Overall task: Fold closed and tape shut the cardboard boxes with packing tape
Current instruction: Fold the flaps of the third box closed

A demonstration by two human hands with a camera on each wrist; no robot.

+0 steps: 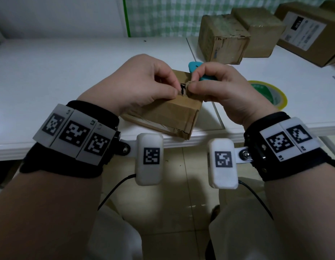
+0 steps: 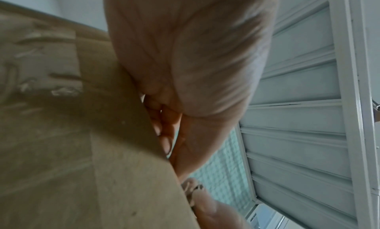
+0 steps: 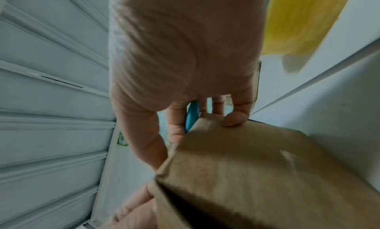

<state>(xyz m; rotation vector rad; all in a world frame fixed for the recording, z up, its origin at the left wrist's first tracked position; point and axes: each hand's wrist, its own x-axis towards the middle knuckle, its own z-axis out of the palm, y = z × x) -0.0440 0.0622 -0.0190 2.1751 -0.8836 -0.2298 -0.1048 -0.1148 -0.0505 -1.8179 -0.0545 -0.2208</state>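
Observation:
A small brown cardboard box (image 1: 163,115) sits at the white table's front edge, its top seam gaping dark between my hands. My left hand (image 1: 177,89) pinches the box's top flap with thumb and forefinger. My right hand (image 1: 191,83) pinches the torn flap edge opposite, and a blue tool (image 1: 195,67) is tucked under its other fingers. In the left wrist view the box (image 2: 61,135) fills the left side against my palm. The right wrist view shows the box (image 3: 267,175), the blue tool (image 3: 192,117) and my little finger on the box's edge.
A yellow-rimmed tape roll (image 1: 269,94) lies on the table right of my right hand. Three bigger cardboard boxes (image 1: 223,38) (image 1: 256,30) (image 1: 309,32) stand at the back right. The table's front edge (image 1: 69,147) runs just under my wrists.

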